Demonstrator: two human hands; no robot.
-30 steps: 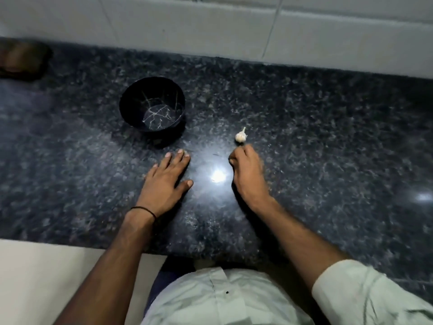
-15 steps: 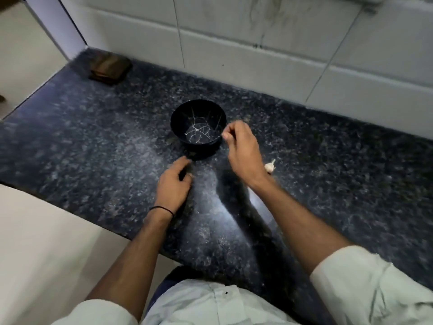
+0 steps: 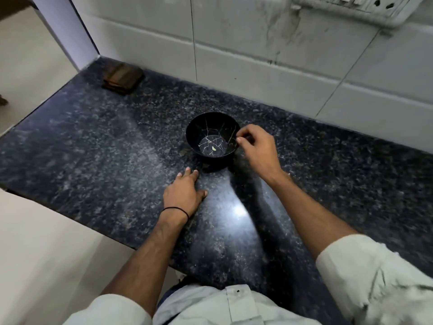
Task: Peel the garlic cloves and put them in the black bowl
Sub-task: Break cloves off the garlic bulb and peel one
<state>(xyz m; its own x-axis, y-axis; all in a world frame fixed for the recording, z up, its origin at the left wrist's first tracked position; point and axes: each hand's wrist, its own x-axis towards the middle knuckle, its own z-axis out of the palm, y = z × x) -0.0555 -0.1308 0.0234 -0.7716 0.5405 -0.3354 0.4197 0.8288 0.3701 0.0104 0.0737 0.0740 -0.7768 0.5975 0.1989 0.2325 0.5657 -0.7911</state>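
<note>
The garlic clove [image 3: 214,148] lay inside the black bowl [image 3: 199,127], apart from the right hand's [image 3: 257,148] fingers [image 3: 243,136], curled at its rim. The left hand [image 3: 182,194] lay flat, fingers together.

One black bowl [image 3: 203,127], one pale clove [image 3: 214,148], two hands [image 3: 184,193] [image 3: 259,148], one wristband [image 3: 175,209], one brown wallet [image 3: 123,78].

The bowl [image 3: 196,127] stands mid-counter [image 3: 93,148], and a clove [image 3: 214,148] lies in its bottom. Our left hand [image 3: 182,193] lies flat on the counter just before the bowl. Our right hand [image 3: 256,148] is at the bowl's right rim. A wallet [image 3: 123,78] lies far back on the left, near the wall [image 3: 257,55] behind.
</note>
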